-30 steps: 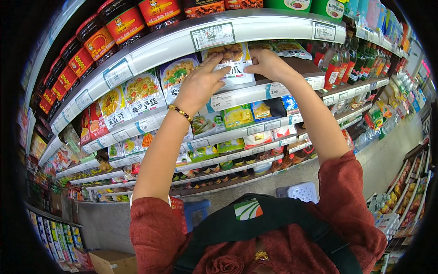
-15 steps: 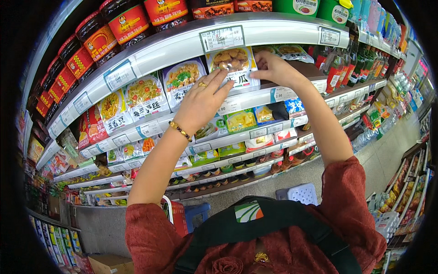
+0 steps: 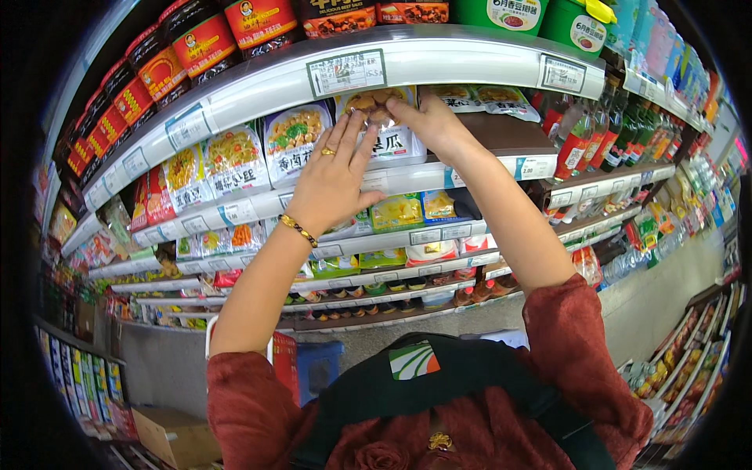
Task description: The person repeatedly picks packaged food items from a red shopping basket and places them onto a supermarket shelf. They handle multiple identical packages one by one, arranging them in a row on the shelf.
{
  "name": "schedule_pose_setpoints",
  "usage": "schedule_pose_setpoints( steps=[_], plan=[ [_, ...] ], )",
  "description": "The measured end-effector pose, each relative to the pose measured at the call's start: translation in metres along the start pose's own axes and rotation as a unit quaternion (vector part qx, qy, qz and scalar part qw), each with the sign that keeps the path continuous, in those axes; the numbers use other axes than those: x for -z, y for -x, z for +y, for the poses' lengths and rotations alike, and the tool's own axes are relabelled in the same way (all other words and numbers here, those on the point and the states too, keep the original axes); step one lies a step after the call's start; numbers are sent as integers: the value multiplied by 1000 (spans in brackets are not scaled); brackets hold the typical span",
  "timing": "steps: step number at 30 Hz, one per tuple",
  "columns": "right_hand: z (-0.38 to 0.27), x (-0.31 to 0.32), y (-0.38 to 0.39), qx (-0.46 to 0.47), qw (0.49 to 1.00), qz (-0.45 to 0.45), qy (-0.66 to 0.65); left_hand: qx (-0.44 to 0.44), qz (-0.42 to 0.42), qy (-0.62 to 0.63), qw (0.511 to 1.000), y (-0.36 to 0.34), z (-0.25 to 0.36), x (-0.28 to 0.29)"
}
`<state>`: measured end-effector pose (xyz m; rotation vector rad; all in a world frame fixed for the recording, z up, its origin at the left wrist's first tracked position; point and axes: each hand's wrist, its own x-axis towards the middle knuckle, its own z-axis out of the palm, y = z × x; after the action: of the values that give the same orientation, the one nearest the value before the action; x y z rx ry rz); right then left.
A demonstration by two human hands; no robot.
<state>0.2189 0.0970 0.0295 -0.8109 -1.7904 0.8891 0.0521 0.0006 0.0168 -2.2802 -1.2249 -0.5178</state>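
My left hand (image 3: 335, 174) lies nearly flat, fingers stretched, against the front of two food packets on the upper shelf. One is the purple-edged packet (image 3: 298, 135); the other is the yellow-and-white packet (image 3: 398, 146) with a clear window of brown pieces. At the second packet's upper right is my right hand (image 3: 435, 125). One of its digits presses on the packet's front, and the other fingers seem to be round its right edge, mostly hidden. Noodle-like food packets (image 3: 233, 160) stand in a row to the left.
Above runs a white shelf edge (image 3: 454, 64) with price labels, carrying red-labelled jars (image 3: 204, 45) and green tubs (image 3: 513, 14). Bottles (image 3: 583, 129) stand to the right. Lower shelves hold more packets. A blue stool (image 3: 319, 370) and a cardboard box (image 3: 174, 435) are on the floor.
My right hand has moved from the packet's right side onto its upper front. My left hand has slid slightly left and down. The view has shifted a little.
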Motion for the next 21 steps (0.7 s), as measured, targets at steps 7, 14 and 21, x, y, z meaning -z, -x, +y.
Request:
schedule_pose_setpoints(
  steps=[7, 14, 21],
  plan=[
    [5, 9, 7, 50, 997, -50, 43, 23, -20, -16, 999, 2, 9, 6],
    [-7, 17, 15, 82, 992, -68, 68, 59, -27, -63, 996, 1, 22, 1],
    [1, 9, 13, 149, 979, 42, 130, 119, 36, -95, 988, 16, 34, 12]
  ],
)
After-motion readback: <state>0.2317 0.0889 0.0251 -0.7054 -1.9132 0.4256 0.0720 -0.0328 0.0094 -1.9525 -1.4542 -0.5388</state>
